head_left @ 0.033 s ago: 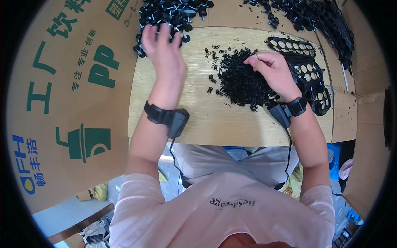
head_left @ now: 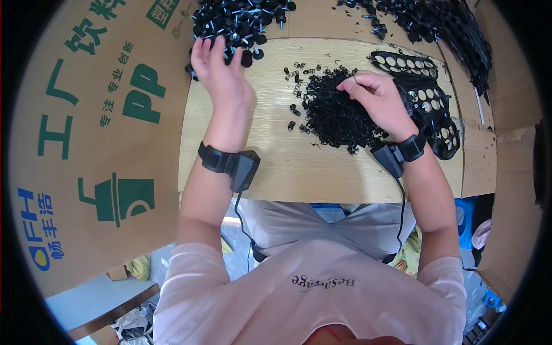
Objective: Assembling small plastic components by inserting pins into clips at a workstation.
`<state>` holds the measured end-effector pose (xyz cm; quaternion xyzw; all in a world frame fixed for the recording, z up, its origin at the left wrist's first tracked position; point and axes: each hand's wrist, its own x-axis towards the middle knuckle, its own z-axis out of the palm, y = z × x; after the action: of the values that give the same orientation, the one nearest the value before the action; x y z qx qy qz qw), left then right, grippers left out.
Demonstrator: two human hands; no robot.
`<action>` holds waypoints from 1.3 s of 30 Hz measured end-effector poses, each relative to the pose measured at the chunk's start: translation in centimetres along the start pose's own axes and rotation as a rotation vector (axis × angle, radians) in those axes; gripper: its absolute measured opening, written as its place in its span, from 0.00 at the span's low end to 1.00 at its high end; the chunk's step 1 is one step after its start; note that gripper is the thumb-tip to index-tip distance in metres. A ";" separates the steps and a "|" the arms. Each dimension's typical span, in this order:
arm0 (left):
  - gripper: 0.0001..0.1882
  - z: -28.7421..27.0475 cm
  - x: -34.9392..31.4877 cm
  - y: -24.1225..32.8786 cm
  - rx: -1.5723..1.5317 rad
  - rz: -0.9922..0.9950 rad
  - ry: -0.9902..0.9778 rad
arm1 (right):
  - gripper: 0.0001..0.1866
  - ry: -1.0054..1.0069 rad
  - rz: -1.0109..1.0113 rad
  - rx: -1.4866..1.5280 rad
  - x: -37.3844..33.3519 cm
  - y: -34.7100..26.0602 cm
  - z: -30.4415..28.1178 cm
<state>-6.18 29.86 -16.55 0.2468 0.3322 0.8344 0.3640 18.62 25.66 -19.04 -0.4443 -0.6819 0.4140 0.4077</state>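
Note:
My left hand (head_left: 223, 73) hovers at the near edge of a pile of black round-headed screws (head_left: 233, 23) with metal studs. Its fingers are spread, and I see nothing held in them. Over a heap of small black curled clips or rings (head_left: 333, 115) is my right hand (head_left: 379, 100), thumb and forefinger pinched together. Whatever sits in that pinch is too small to make out. Right of this hand lie black pieces with rows of pale round spots (head_left: 428, 103), partly covered by the hand.
A tall printed cardboard wall (head_left: 135, 146) borders the wooden board (head_left: 259, 178) on the left. More black parts (head_left: 405, 20) and a dark netlike bundle (head_left: 468, 43) lie at the far right, near a thin white stick (head_left: 479, 107). Cables hang from both wrist straps.
My left hand has drawn slightly back toward me and to the left, its fingers still spread. My right hand has barely moved.

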 end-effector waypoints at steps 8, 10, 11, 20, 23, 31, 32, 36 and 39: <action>0.14 -1.1 -3.9 -1.5 0.390 -0.002 -0.679 | 0.14 0.065 -0.204 -0.042 0.1 -1.2 0.0; 0.11 -1.2 -4.6 -1.6 0.433 -0.148 -0.792 | 0.15 0.050 -0.243 -0.087 0.1 -1.1 -0.2; 0.11 -1.2 -4.8 -1.8 0.430 -0.151 -0.798 | 0.14 0.043 -0.271 -0.118 0.0 -1.2 -0.1; 0.04 -1.0 -4.8 -1.7 0.526 0.031 -0.847 | 0.06 0.157 -0.378 -0.253 -0.1 -0.9 -0.1; 0.05 -0.9 -4.8 -1.6 0.583 0.057 -0.889 | 0.09 0.118 -0.337 -0.163 -0.2 -1.6 0.2; 0.03 -0.5 -5.4 -1.8 0.621 0.168 -0.982 | 0.07 0.200 -0.473 -0.313 -0.8 -1.9 -0.6; 0.03 -0.4 -5.5 -1.8 0.644 0.178 -0.984 | 0.11 0.220 -0.497 -0.282 -0.6 -1.6 -0.7; 0.03 -0.9 -5.2 -1.6 0.692 0.161 -0.983 | 0.19 0.157 -0.201 0.056 -0.8 -3.4 -3.7; 0.04 -1.2 -4.9 -1.8 0.702 0.139 -0.973 | 0.14 0.246 -0.125 0.029 -3.4 -3.6 -8.5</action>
<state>-3.13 26.60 -19.50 0.7267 0.3661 0.4882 0.3156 26.49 23.24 -13.61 -0.4422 -0.6472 0.3401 0.5196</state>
